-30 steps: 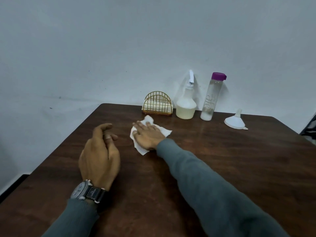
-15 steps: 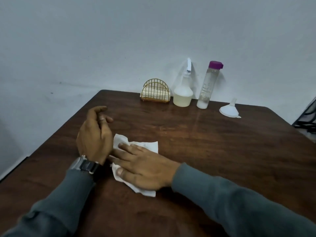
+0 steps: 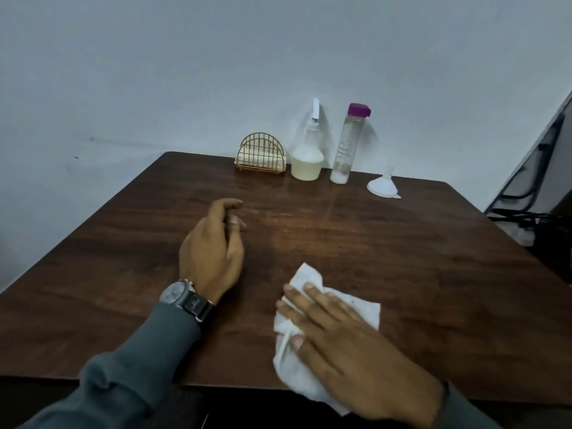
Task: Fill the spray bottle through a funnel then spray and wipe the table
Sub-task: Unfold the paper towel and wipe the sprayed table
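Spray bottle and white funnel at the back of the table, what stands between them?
In the head view, a clear purple-capped bottle stands upright between the spray bottle and the funnel, closer to the spray bottle.

Table (image 3: pixel 402 258): dark brown, streaked wood grain. Tissue (image 3: pixel 305 278): white. Spray bottle (image 3: pixel 306 162): milky white, pale yellow at base. Clear bottle (image 3: pixel 346 144), purple cap (image 3: pixel 358 109). Funnel (image 3: pixel 383 184): white. Wire holder (image 3: pixel 261 153): gold bars. Sleeve (image 3: pixel 130 376): slate grey. Watch (image 3: pixel 185 300): grey face, black strap. Wall (image 3: pixel 185 72): pale blue-grey.

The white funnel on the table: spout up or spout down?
Spout up: the funnel rests on its wide mouth, stem pointing upward.
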